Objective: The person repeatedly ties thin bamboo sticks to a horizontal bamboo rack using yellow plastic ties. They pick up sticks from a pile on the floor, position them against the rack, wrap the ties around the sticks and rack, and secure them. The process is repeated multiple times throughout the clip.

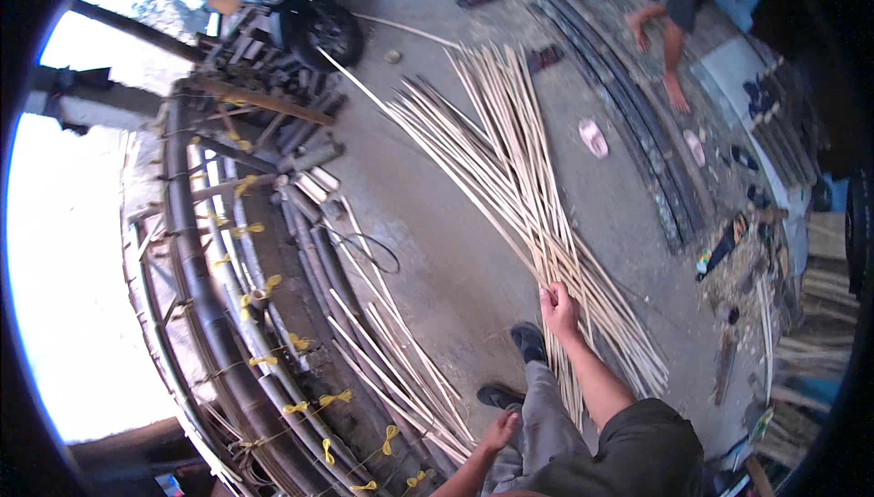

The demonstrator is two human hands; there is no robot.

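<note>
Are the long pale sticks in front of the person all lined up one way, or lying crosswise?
Crosswise: the pale sticks run in two slanting groups that overlap in a narrow X.

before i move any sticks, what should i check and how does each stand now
1. Right hand at the crossed sticks: ok.
2. Its exact grip: cannot tell.
3. Left hand off the crossed sticks: ok, apart from them.
4. Crossed sticks all pointing one way: not ok, two groups overlap.
5. Co-worker's feet away from the crossed sticks: ok, beyond the dark poles.
6. Stick count: cannot tell.
</note>
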